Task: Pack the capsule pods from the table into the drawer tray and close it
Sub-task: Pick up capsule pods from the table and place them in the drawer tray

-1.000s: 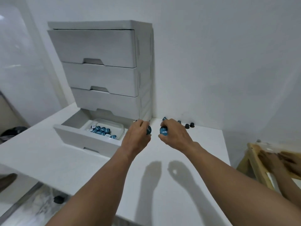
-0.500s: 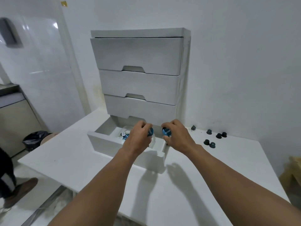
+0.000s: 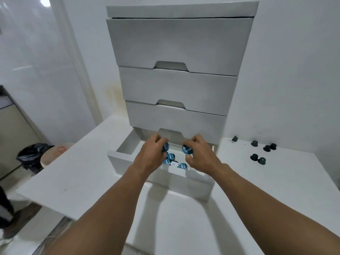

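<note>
The bottom drawer (image 3: 191, 183) of a grey cabinet stands pulled out over the white table. Inside it lie several blue-lidded capsule pods (image 3: 171, 157); the tray under them is mostly hidden by my hands. My left hand (image 3: 150, 157) hovers over the drawer and grips a blue pod (image 3: 165, 147) in its curled fingers. My right hand (image 3: 201, 157) is beside it, pinching another blue pod (image 3: 187, 149) with its lid facing me. Several dark pods (image 3: 258, 159) lie on the table to the right of the cabinet.
The grey cabinet (image 3: 179, 70) has three shut drawers above the open one. The white table (image 3: 73, 179) ends in an edge at the left and front. A black bin bag (image 3: 30, 157) and a person's foot sit on the floor to the left.
Both hands carried their blue pods from the table's right part to above the open drawer. The view turned and came closer to the cabinet.
</note>
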Demonstrator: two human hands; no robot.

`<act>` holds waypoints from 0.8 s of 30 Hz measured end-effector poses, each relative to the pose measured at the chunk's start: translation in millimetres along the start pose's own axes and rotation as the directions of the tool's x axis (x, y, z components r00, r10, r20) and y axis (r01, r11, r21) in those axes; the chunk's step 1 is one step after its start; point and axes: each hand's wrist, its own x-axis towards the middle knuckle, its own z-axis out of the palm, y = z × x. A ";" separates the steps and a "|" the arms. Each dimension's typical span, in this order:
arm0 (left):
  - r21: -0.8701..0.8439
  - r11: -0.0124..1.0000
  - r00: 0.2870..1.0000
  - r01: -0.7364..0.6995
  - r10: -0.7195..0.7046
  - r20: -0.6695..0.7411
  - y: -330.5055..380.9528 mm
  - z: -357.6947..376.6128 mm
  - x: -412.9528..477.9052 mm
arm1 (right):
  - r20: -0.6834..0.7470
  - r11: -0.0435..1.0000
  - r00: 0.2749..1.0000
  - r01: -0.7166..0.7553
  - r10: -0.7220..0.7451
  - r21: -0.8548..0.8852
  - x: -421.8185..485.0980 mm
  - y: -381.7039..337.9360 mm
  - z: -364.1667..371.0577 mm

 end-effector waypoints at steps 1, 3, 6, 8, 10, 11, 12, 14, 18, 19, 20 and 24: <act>-0.013 1.000 1.000 0.004 -0.004 0.014 -3.7 5.2 5.9 | 0.008 1.000 1.000 -0.001 0.001 -0.004 7.9 4.8 3.7; -0.022 1.000 0.999 0.005 -0.004 0.043 -11.4 16.9 17.4 | 0.036 1.000 0.999 -0.002 0.002 -0.014 23.6 16.2 13.0; -0.016 1.000 0.991 0.004 -0.002 0.133 -25.7 35.5 37.7 | 0.080 1.000 0.996 -0.031 0.031 0.002 42.7 33.6 30.4; -0.017 1.000 0.987 0.024 -0.021 0.160 -36.3 49.5 52.4 | 0.098 0.999 0.994 -0.050 0.048 0.019 53.5 45.0 41.8; -0.021 0.999 0.981 0.039 -0.034 0.191 -42.2 64.2 63.3 | 0.107 0.996 0.991 -0.082 0.079 0.028 61.2 57.0 52.9; -0.021 0.999 0.975 0.037 -0.032 0.219 -43.7 71.8 67.7 | 0.110 0.994 0.989 -0.107 0.102 0.034 63.8 63.5 59.2; -0.021 0.999 0.968 0.034 -0.027 0.249 -44.9 79.1 70.9 | 0.119 0.991 0.985 -0.132 0.127 0.038 64.8 69.0 65.4; -0.045 0.998 0.954 0.036 -0.021 0.298 -48.4 93.1 76.8 | 0.133 0.985 0.978 -0.167 0.162 0.032 65.7 78.5 76.6; -0.102 0.994 0.929 0.023 0.017 0.370 -58.1 118.5 95.2 | 0.145 0.982 0.972 -0.189 0.187 0.001 73.9 94.0 93.6; -0.107 0.994 0.919 0.017 0.027 0.392 -61.4 125.0 100.7 | 0.142 0.981 0.971 -0.194 0.190 0.018 76.4 97.3 98.6; -0.113 0.993 0.911 0.014 0.034 0.412 -64.3 130.7 106.4 | 0.163 0.975 0.964 -0.218 0.209 0.035 77.6 100.9 103.8; -0.151 0.988 0.888 -0.017 0.084 0.452 -79.9 156.3 120.6 | 0.202 0.959 0.939 -0.282 0.280 -0.017 84.3 107.6 115.1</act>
